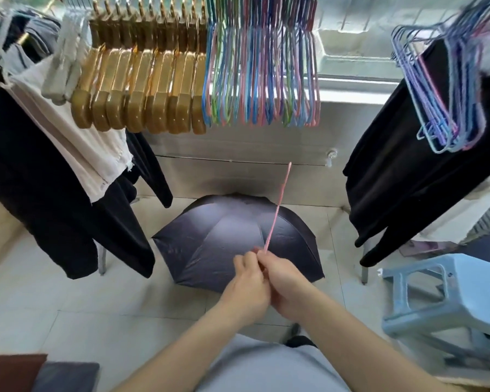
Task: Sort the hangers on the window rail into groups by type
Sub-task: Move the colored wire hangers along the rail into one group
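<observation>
Low in the middle of the frame, the left hand (pixel 248 281) and the right hand (pixel 285 281) are meeting knuckle to knuckle, both with fingers curled tight around the lower end of a thin pink wire hanger (pixel 277 206). The hanger is being seen edge-on, so it is reading as a single pink line slanting up and slightly right from the hands toward the wall; its hook cannot be made out.

Along the top of the frame, hangers are hanging in groups. At upper left, a few pale grey plastic hangers (pixel 65 55) are sitting beside a tight row of glossy golden-brown wide-shouldered hangers (pixel 142 89). Just right of those, in the upper middle, a dense bunch of thin multicoloured wire hangers (pixel 262 75) in pink, blue and green is hanging. At upper right, well apart from them, a looser, blurred bundle of purple and blue wire hangers (pixel 447 89) is dangling in front of a black garment (pixel 408 176).

On the left, black clothing (pixel 40 199) and a cream cloth (pixel 77 142) are draping down. An open dark grey umbrella (pixel 224 236) is lying on the pale tiled floor (pixel 68 292) behind the hands, and a light blue plastic stool (pixel 458 295) is standing at lower right.
</observation>
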Motion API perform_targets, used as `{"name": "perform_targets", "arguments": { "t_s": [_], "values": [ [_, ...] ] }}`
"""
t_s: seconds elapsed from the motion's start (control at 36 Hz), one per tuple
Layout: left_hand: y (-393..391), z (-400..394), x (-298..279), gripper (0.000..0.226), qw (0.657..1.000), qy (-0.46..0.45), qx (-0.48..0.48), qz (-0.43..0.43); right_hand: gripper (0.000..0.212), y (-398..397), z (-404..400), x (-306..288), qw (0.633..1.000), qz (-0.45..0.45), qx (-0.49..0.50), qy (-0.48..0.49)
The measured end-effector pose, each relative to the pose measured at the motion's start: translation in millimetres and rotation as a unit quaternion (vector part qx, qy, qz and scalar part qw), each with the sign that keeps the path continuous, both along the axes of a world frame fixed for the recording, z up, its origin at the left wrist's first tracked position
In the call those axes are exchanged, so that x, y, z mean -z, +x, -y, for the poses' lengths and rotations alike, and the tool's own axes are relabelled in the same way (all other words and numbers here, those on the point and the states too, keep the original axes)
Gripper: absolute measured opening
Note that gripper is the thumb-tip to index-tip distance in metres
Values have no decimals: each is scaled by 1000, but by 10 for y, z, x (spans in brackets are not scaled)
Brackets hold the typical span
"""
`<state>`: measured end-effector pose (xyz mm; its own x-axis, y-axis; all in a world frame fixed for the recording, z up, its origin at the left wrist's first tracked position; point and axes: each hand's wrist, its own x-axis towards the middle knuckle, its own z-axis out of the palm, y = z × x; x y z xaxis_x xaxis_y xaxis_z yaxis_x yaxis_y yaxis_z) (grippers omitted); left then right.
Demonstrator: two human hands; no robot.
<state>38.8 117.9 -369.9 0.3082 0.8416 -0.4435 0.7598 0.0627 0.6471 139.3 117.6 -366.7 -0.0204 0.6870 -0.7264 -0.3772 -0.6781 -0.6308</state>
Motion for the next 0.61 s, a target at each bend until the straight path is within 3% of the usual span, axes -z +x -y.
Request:
{"name": "perform_targets", "arguments": {
  "t_s": [0.11, 0.19, 0.33, 0.42, 0.61],
  "values": [
    [147, 70, -39, 63, 996, 0, 86, -2, 27, 128, -5, -12, 997, 71, 23, 5],
    [246, 128, -77, 69, 991, -3, 135, -12, 32, 213, 36, -54, 993, 113, 8, 21],
    [426, 56, -262, 54, 988, -67, 114, 81, 28, 521, 36, -171, 982, 174, 39, 54],
    [612, -19, -403, 48, 983, -96, 50, 151, 25, 788, -3, -279, 980, 179, 74, 53],
    [890, -448, -793, 16, 990, 2, -4, 139, 21, 1594, -205, -848, 948, 281, 103, 112]
  ]
}}
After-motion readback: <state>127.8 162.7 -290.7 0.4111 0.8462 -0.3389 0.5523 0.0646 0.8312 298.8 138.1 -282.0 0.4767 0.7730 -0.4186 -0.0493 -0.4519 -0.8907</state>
